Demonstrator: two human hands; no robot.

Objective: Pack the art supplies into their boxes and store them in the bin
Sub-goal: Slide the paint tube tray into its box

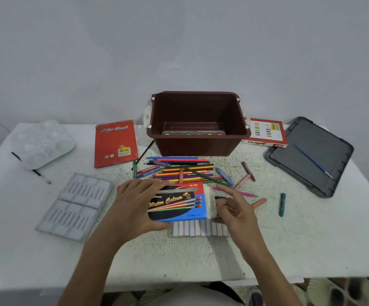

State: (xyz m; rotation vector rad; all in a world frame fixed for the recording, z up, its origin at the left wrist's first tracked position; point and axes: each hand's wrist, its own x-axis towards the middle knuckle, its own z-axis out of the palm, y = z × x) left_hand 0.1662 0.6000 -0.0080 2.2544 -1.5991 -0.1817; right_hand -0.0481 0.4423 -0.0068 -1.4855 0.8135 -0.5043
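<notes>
At the lower centre of the frame, your left hand point(135, 206) grips the left end of the blue, red and black cardboard "Water Colour" box point(177, 204), fingers curled over its far edge and thumb under the near edge. Your right hand point(234, 210) sits at the box's right end, its fingers bent against the white insert point(209, 202) that juts from the opening; whether they pinch it cannot be told. Just below the box, a row of white paint tubes point(199, 228) lies on the white speckled worktop point(201, 257).

Above the box in the frame, a heap of loose coloured pencils point(185, 171) lies spread, and beyond it stands the brown plastic bin point(199, 146), with a flat tray of round paint pans point(193, 133) on its floor. A red flat pencil box point(115, 144) lies left of the bin, and a red and white oil pastels box point(267, 133) lies right of it. At the right edge rests a grey plastic lid point(300, 164) with a blue-handled brush point(311, 161) on it. A grey moulded insert tray point(75, 206) lies at the left, and a white mixing palette point(42, 143) at the upper left. A few stray pastel sticks point(243, 181) are scattered right of the pencils.
</notes>
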